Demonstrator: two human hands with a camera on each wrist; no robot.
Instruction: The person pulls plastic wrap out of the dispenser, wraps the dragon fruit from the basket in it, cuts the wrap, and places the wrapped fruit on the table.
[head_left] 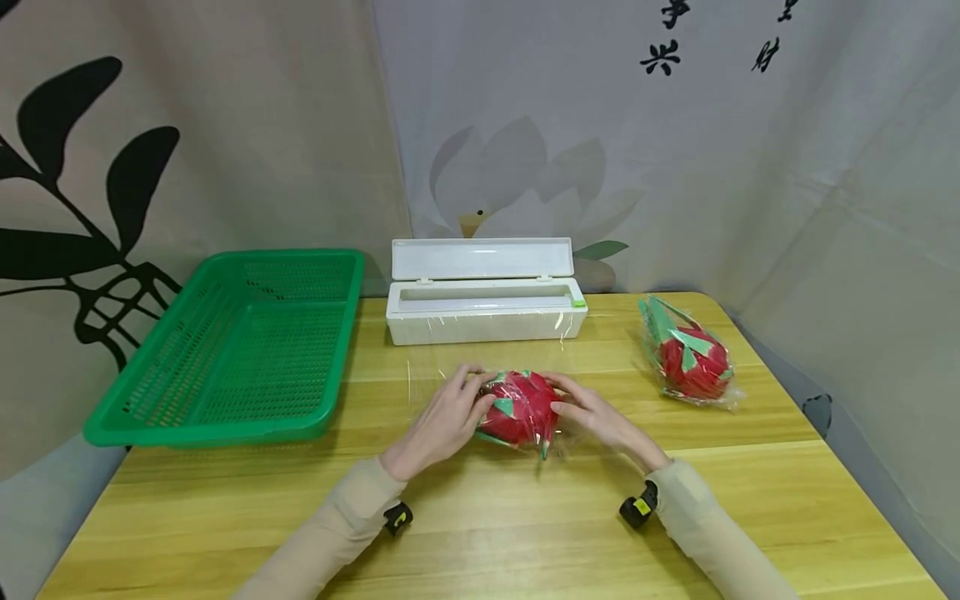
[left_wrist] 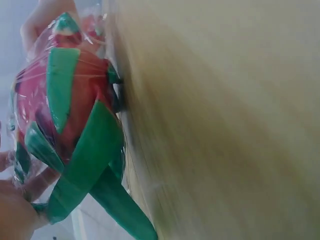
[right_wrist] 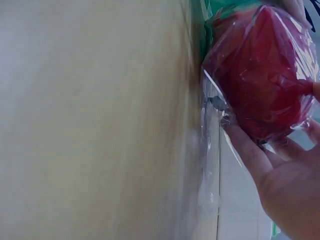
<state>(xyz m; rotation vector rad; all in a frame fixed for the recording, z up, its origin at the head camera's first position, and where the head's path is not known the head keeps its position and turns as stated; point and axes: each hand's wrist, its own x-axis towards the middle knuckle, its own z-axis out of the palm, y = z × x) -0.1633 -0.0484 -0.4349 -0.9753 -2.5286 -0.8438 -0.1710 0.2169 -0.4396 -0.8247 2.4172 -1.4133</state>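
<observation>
A red toy dragon fruit (head_left: 521, 408) with green scales lies on a sheet of clear cling film (head_left: 450, 367) in the middle of the wooden table (head_left: 480, 517). My left hand (head_left: 450, 417) cups its left side, fingers curled over the film-covered fruit (left_wrist: 65, 115). My right hand (head_left: 592, 412) holds its right side, fingers pressing film against the red skin (right_wrist: 260, 75). The film runs back to the white cling film dispenser (head_left: 483, 302), whose lid stands open.
A green perforated plastic basket (head_left: 232, 350) sits at the left of the table. A second dragon fruit (head_left: 690, 358), wrapped in film, lies at the right near the table's edge. Printed curtains hang behind the table.
</observation>
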